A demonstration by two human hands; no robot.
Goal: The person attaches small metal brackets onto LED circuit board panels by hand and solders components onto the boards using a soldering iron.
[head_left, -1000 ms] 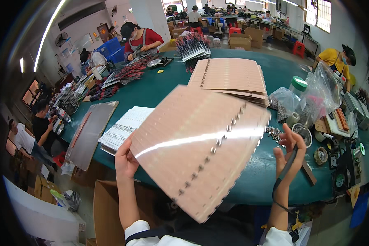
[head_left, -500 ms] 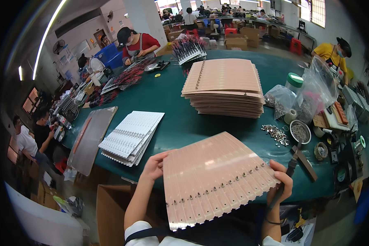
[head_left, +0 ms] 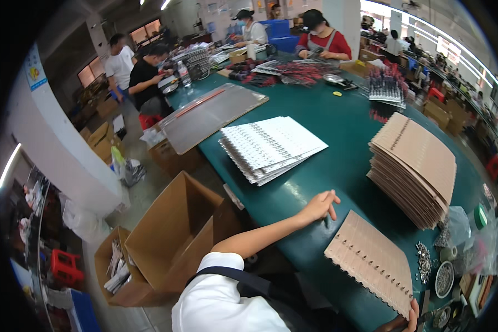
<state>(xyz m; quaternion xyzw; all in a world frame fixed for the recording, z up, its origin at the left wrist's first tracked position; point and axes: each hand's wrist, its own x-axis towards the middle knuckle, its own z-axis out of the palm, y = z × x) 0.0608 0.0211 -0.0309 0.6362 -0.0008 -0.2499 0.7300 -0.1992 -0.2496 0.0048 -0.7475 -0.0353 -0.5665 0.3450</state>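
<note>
My left hand (head_left: 320,207) is off the panel, over the green table, its fingers loosely apart and nothing in them. At the lower right, my right hand (head_left: 413,315) grips the near corner of a tan scored panel (head_left: 371,254). A row of small metal pieces runs along that panel near its toothed edge. Partly out of the picture, the right hand shows only its fingers. Ahead of my left hand lies a stack of white perforated panels (head_left: 276,141). A tall stack of tan panels (head_left: 412,157) stands beyond the held one.
Small metal parts (head_left: 423,263) lie heaped beside a round dish (head_left: 444,279) of parts, near plastic bags. A grey board (head_left: 213,116) rests at the table's left edge. Below is an open cardboard box (head_left: 174,238). Co-workers sit across the table.
The view has swung left. My left hand has let go of the tan panel and moved away from its edge; the right hand still holds the panel's corner, now lower in the picture.
</note>
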